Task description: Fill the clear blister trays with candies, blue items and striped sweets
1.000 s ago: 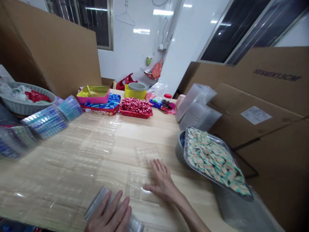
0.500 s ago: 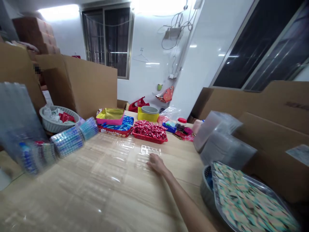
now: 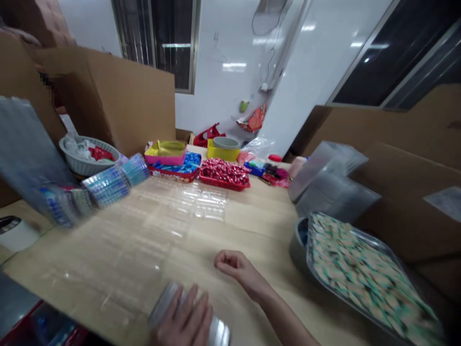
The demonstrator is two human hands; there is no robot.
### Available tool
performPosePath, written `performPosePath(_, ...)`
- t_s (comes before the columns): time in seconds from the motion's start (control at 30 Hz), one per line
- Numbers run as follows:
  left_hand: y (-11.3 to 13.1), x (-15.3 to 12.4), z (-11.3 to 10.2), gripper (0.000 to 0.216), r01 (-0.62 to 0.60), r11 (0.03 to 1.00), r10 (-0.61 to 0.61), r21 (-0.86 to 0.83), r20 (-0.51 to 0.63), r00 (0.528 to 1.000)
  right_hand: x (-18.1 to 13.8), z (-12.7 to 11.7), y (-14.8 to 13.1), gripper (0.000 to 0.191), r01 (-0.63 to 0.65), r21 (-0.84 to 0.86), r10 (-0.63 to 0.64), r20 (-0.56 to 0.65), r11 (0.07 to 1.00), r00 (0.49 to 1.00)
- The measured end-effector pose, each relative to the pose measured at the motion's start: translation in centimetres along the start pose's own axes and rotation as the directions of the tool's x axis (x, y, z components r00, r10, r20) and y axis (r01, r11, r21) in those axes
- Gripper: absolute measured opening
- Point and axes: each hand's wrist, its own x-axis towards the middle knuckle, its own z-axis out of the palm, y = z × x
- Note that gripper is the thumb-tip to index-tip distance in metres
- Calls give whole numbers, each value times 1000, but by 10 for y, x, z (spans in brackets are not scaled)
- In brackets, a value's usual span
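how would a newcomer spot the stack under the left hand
Start from the pale wood-grain table and go to the bottom middle of the picture. There the left hand lies over the stack of clear plastic trays. Its thick, silvery-grey bulk sets it apart from the thin see-through trays spread flat beyond it.

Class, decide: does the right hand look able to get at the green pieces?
Probably yes: the right hand looks empty, and the green pieces lie uncovered to its right, nothing visibly blocking the way.
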Motion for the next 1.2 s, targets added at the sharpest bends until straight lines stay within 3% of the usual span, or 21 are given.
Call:
performPosePath(0.07,-1,5,-8,57,33,997,-29,-64,60,998,-47,17,-10,36,-68,165,50,112,984,992)
performPosePath(0.17,0,13,-22,88,132,975,-100,-176,182,978,-82,32,-20,36,-104,257,75,118,961,990)
performPosePath(0.33,-1,16,-33,93,107,972,-52,-208,252,966,-84,40,-17,30,-132,417,104,89,899,991)
performPosePath(0.47,-2,14,-32,91,115,967,-66,-228,211,975,-79,43,-15,26,-206,531,152,143,822,978)
performPosePath(0.63,-4,13,-32,92,84,973,-29,-214,245,969,-79,46,-17,27,-219,538,171,139,814,975)
performPosePath(0.8,-4,12,-28,88,74,971,-24,-228,213,977,-61,40,-4,28,-145,458,199,-71,877,978)
performPosePath(0.93,-3,11,-25,83,78,975,-46,-206,159,986,-27,15,14,34,-97,302,177,-248,948,952)
performPosePath(1.03,-4,10,-26,84,35,985,-8,-170,157,988,-5,-15,19,35,-58,200,135,-395,978,909)
performPosePath(1.13,-5,7,-23,86,-9,990,28,-142,136,990,-5,-30,13,35,12,69,30,-573,998,819)
performPosePath(1.17,-5,6,-21,86,-8,991,25,-135,125,992,-11,-28,9,34,32,23,-12,-589,999,808)
performPosePath(1.2,-4,5,-19,85,2,991,12,-131,102,995,-20,-23,4,33,44,-3,-38,-558,999,829)
